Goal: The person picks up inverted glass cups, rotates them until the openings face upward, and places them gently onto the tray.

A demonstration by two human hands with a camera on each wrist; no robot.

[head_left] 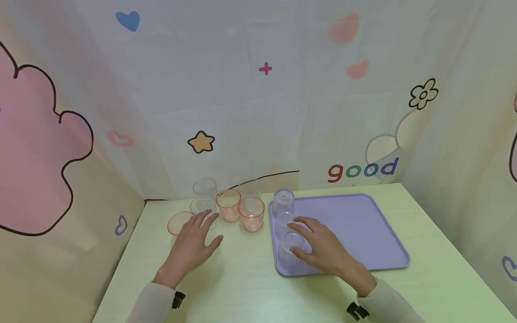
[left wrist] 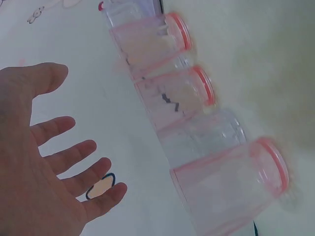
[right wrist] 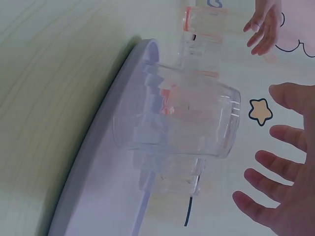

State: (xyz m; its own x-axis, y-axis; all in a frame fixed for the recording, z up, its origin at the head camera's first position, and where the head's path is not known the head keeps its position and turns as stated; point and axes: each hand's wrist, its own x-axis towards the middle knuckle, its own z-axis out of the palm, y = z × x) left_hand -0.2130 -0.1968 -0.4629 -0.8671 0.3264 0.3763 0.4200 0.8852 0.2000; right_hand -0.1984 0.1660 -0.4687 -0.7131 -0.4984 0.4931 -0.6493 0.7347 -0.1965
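Drinking cups (head_left: pixel 284 204) are being backed by a pale, lightly creased printed cloth (head_left: pixel 242 67) and supported by a faintly wood-grained surface (head_left: pixel 226 287). On the right, a row of three clear cups is being carried by a flat lavender tray (head_left: pixel 347 233) with rounded corners and a low rim, running near to far along its left edge. On the far left, pink cups (head_left: pixel 252 220) and other clear cups (head_left: pixel 204 188) are being borne by the surface itself.

The right hand (head_left: pixel 323 246) is being held nearer to the near clear cup (head_left: pixel 287 258) than the left; that cup is standing below and leftward of the fingers (right wrist: pixel 278 164), long axis upright, apparently mouth down. These fingers are being held apart and loosely bent, with nothing being gripped. The left hand (head_left: pixel 191 244) is being held near the leftmost pink cup (head_left: pixel 177 223), its fingers also spread and holding nothing.

Round, see-through walls are being shown by every cup; whether glass or plastic cannot be told. Reddish rims are being displayed by the pink ones.
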